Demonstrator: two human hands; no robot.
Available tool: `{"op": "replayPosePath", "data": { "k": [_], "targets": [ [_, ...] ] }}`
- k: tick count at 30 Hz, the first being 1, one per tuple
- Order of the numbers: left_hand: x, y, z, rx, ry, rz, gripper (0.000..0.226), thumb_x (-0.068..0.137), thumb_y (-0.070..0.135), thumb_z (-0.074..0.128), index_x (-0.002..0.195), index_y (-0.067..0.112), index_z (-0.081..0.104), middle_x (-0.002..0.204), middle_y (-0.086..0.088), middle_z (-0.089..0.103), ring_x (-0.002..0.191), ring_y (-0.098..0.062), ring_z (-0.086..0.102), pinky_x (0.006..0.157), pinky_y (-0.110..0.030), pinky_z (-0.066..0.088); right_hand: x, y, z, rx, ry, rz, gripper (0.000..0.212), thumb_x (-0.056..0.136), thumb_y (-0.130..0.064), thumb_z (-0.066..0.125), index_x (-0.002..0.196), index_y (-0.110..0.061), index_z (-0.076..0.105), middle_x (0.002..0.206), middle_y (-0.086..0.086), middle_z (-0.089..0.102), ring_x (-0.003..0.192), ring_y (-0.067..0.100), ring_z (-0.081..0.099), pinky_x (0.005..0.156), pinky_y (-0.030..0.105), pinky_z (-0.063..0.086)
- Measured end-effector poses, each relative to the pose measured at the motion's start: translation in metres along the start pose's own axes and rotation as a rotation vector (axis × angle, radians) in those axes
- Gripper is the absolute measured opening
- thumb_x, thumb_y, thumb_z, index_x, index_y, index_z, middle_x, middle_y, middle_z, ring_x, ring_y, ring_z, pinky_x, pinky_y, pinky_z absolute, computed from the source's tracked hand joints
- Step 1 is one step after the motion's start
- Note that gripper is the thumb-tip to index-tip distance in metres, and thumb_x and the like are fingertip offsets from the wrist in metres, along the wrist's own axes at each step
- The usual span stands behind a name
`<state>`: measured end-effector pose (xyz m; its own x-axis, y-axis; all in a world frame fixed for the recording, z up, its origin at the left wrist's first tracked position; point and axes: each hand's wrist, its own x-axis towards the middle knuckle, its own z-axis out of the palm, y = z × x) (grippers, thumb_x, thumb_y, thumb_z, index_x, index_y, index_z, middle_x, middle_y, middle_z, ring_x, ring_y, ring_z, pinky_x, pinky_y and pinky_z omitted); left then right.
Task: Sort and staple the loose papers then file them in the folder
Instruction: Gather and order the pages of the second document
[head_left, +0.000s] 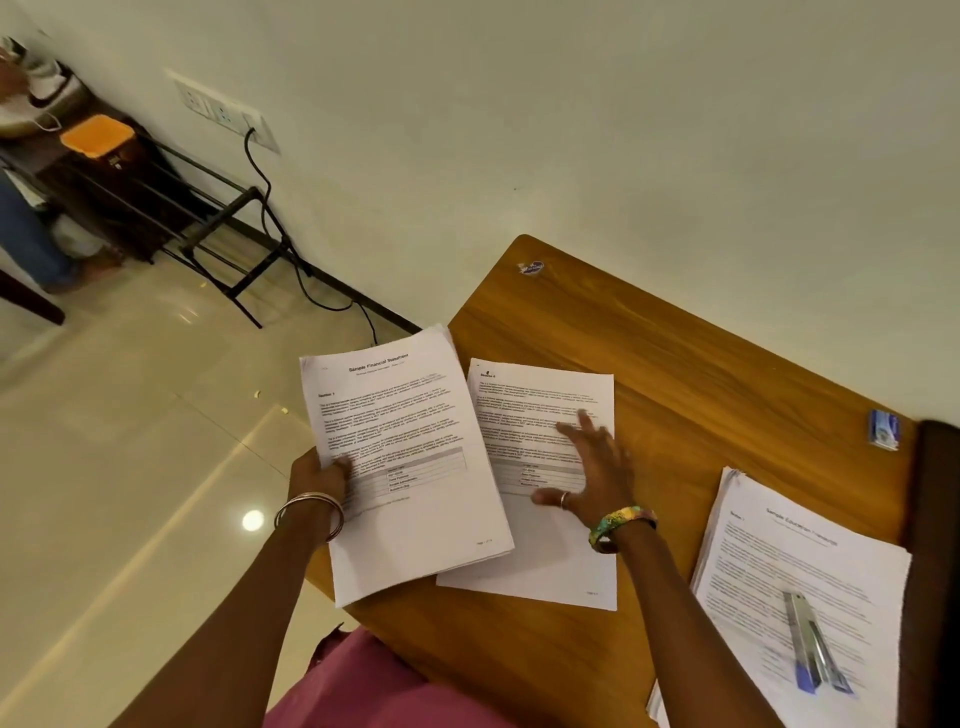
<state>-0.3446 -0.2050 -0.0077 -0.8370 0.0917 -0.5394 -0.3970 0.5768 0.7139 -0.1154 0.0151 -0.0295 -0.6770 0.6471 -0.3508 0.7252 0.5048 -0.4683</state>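
Papers in a white printed stack (410, 467), headed "Sample Financial Statement", are gripped at the lower left edge by the left hand (319, 475). Just right of this grip, a single white printed sheet (540, 551) is pressed flat under the straight fingers of the right hand (592, 475) on the brown wooden table (675, 364). Further right, a silver and blue stapler (815, 644) is laid on another white stack (800, 571), headed "Sample Education"; the rest is blurred.

1. Your left hand (318, 475) reaches forward, fingers and thumb curled in a pinch, metal bangles on its wrist.
2. Your right hand (592, 475) lies flat, palm down, fingers spread straight, a colourful band at its wrist.
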Motion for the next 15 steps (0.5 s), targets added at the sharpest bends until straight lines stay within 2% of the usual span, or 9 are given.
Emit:
{"op": "replayPosePath", "data": {
  "k": [2, 3, 5, 6, 9, 11, 15],
  "targets": [
    [-0.004, 0.001, 0.000, -0.085, 0.003, -0.020, 0.033, 0.090, -0.001, 0.052, 0.123, -0.003, 0.054, 0.121, -0.016, 0.059, 0.110, -0.036, 0.055, 0.087, -0.032, 0.040, 0.000, -0.001, 0.000, 0.067, 0.284, 0.246, 0.092, 0.060, -0.060, 0.076, 0.137, -0.022, 0.041, 0.147, 0.013, 0.036, 0.134, 0.036, 0.030, 0.104, 0.051, 0.028],
    [-0.004, 0.000, 0.000, -0.121, 0.005, -0.034, 0.033, 0.090, -0.002, 0.052, 0.123, -0.004, 0.054, 0.122, -0.017, 0.058, 0.111, -0.036, 0.054, 0.088, -0.032, 0.040, -0.001, -0.004, 0.000, 0.082, 0.353, 0.410, 0.091, 0.061, -0.059, 0.076, 0.135, -0.019, 0.041, 0.140, 0.017, 0.041, 0.129, 0.038, 0.034, 0.100, 0.051, 0.033],
    [-0.004, -0.001, -0.003, -0.164, 0.009, -0.055, 0.031, 0.090, -0.002, 0.053, 0.121, -0.003, 0.055, 0.122, -0.017, 0.059, 0.110, -0.036, 0.055, 0.089, -0.034, 0.041, -0.003, -0.011, 0.002, 0.118, 0.312, 0.668, 0.100, 0.060, -0.059, 0.078, 0.137, -0.015, 0.031, 0.138, 0.022, 0.037, 0.128, 0.043, 0.032, 0.099, 0.056, 0.033],
    [-0.004, -0.002, -0.004, -0.167, -0.002, -0.054, 0.030, 0.089, -0.001, 0.054, 0.119, -0.002, 0.057, 0.121, -0.017, 0.059, 0.109, -0.035, 0.055, 0.088, -0.035, 0.042, -0.004, -0.014, 0.004, 0.115, 0.253, 0.723, 0.102, 0.060, -0.057, 0.078, 0.138, -0.014, 0.027, 0.139, 0.024, 0.034, 0.129, 0.044, 0.031, 0.101, 0.057, 0.031],
    [-0.010, 0.002, 0.000, -0.170, -0.066, -0.036, 0.028, 0.090, -0.001, 0.053, 0.118, -0.002, 0.058, 0.115, -0.014, 0.060, 0.100, -0.031, 0.056, 0.085, -0.035, 0.042, -0.002, -0.014, 0.011, 0.127, 0.164, 0.744, 0.087, 0.067, -0.050, 0.078, 0.130, -0.010, 0.033, 0.130, 0.021, 0.047, 0.122, 0.041, 0.044, 0.101, 0.055, 0.032],
    [-0.016, 0.007, 0.007, -0.164, -0.114, -0.010, 0.026, 0.091, -0.001, 0.052, 0.116, -0.001, 0.058, 0.110, -0.010, 0.060, 0.096, -0.028, 0.056, 0.084, -0.034, 0.042, 0.001, -0.011, 0.010, 0.229, 0.192, 0.711, 0.072, 0.070, -0.041, 0.079, 0.122, -0.011, 0.042, 0.120, 0.017, 0.058, 0.112, 0.040, 0.053, 0.100, 0.054, 0.036],
    [-0.023, 0.013, 0.035, -0.060, -0.247, 0.043, 0.027, 0.091, 0.005, 0.054, 0.117, 0.006, 0.056, 0.110, -0.009, 0.062, 0.096, -0.030, 0.058, 0.079, -0.035, 0.045, 0.000, -0.007, 0.004, 0.391, 0.183, 0.660, 0.045, 0.074, -0.028, 0.079, 0.108, -0.003, 0.062, 0.112, 0.016, 0.065, 0.104, 0.038, 0.059, 0.092, 0.047, 0.047]
  ]
}}
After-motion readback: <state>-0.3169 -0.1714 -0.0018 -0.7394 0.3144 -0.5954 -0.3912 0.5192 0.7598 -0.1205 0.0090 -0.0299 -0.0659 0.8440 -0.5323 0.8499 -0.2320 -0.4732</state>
